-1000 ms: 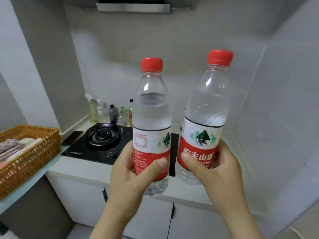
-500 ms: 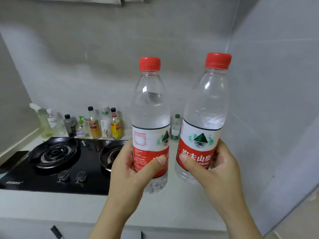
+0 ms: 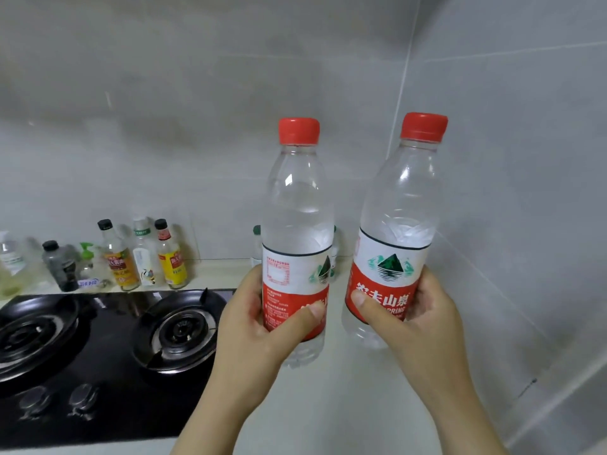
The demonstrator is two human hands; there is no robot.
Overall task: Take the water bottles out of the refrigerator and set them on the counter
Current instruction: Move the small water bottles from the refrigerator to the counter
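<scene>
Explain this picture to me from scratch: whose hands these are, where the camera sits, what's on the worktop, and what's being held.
There is no machine here. A person wears a wide-angle camera on the head, looking forward and down at their own two bare hands. The left hand grips one clear plastic water bottle with a red cap; the right hand grips a second, matching bottle, tilted slightly. Both are held above the pale counter, not yet set down. On the left lies a black two-burner gas hob, with a row of small condiment bottles by the wall.

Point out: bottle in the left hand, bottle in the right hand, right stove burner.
Left bottle (image 3: pixel 297 205), head view, clear upper body.
Right bottle (image 3: pixel 399 198), head view, clear upper body.
Right burner (image 3: pixel 179 330), head view, centre cap.
</scene>
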